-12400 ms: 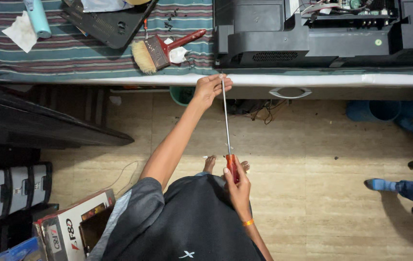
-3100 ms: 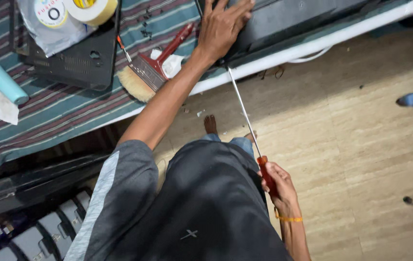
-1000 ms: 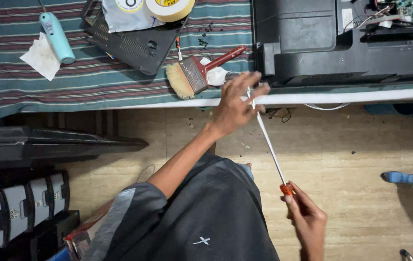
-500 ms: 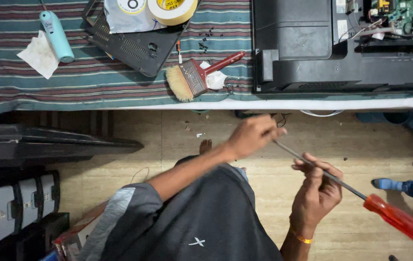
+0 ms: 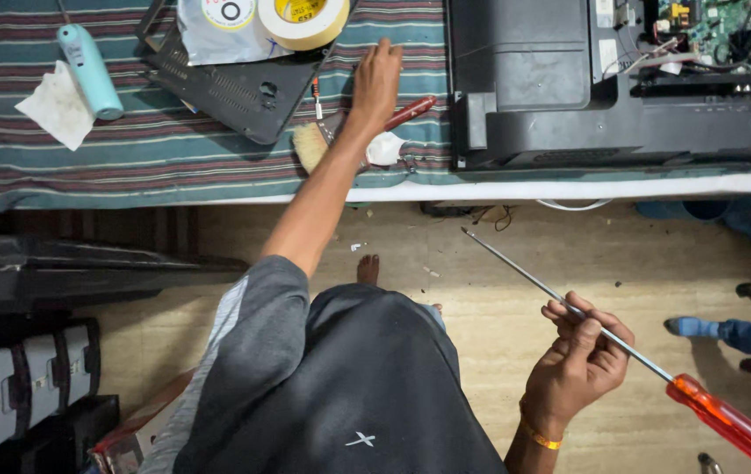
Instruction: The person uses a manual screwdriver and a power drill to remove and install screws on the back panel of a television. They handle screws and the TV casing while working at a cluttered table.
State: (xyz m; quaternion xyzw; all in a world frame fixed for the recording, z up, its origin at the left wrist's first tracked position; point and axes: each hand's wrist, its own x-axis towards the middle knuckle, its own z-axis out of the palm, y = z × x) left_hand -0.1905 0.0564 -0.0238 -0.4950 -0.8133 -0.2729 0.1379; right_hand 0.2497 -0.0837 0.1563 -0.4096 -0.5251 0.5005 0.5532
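Left hand (image 5: 376, 81) stretches far onto the striped cloth (image 5: 86, 158), fingers loosely open, beside the paintbrush (image 5: 358, 136). Right hand (image 5: 582, 360) near, pinches the long screwdriver (image 5: 630, 347) by its shaft.

Repair workshop — opened television (image 5: 621, 79), tape rolls (image 5: 303, 19), brush (image 5: 312, 145)

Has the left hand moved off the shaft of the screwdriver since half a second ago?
Yes. The left hand has gone from the screwdriver up onto the striped cloth, above the paintbrush; only the right hand grips it.
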